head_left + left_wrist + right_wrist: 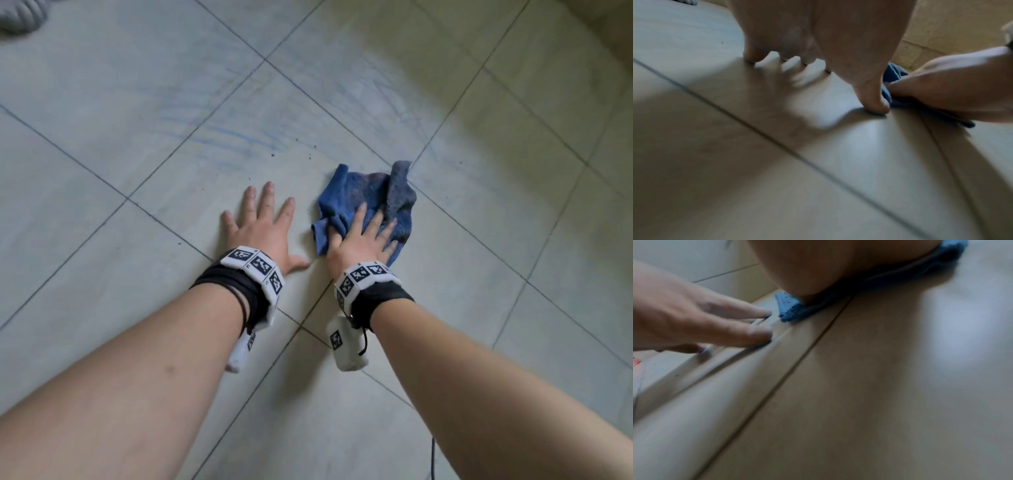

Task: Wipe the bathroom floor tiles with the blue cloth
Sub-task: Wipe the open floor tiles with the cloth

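A crumpled blue cloth (373,198) lies on the pale floor tiles (137,102) just right of centre in the head view. My right hand (363,236) presses flat on its near part, fingers straight and spread. My left hand (267,226) rests flat on the bare tile just left of the cloth, fingers spread, thumb pointing toward the cloth. In the right wrist view the blue cloth (791,309) sticks out from under my palm, with the left hand's fingers (748,313) beside it. In the left wrist view the cloth (894,73) shows behind my thumb.
Faint blue streaks (236,137) and small dark specks mark the tile beyond my left hand. A grey fabric thing (20,13) sits at the far left corner. Dark grout lines cross the floor. A thin black cable (433,459) runs along the floor near my right forearm.
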Demonstrator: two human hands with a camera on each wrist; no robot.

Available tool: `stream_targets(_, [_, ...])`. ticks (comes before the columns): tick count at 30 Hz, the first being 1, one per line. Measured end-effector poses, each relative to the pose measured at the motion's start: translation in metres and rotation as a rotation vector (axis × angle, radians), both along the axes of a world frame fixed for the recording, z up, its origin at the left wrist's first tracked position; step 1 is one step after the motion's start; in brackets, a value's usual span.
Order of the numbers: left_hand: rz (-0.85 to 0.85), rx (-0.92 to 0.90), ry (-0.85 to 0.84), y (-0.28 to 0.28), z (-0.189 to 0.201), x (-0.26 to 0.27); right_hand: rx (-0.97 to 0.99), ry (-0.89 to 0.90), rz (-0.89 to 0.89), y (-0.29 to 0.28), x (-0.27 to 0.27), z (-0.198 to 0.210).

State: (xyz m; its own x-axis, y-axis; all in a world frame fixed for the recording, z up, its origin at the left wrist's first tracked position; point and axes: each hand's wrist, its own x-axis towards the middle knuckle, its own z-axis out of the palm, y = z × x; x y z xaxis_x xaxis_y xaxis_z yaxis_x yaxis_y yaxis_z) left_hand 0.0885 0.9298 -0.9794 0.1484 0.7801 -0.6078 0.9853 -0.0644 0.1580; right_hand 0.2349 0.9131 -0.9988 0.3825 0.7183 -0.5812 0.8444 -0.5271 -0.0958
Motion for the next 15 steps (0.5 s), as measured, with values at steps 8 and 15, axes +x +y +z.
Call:
stream_targets(8, [0.342,-0.069,0.081,-0.01,0.009,0.091,0.0,-0.106,-0.313,-0.025,0.116,0.003])
stream_targets(15, [0.423,-0.085,0.122,-0.001,0.009,0.099,0.033,0.037,0.055,0.065,0.088,0.005])
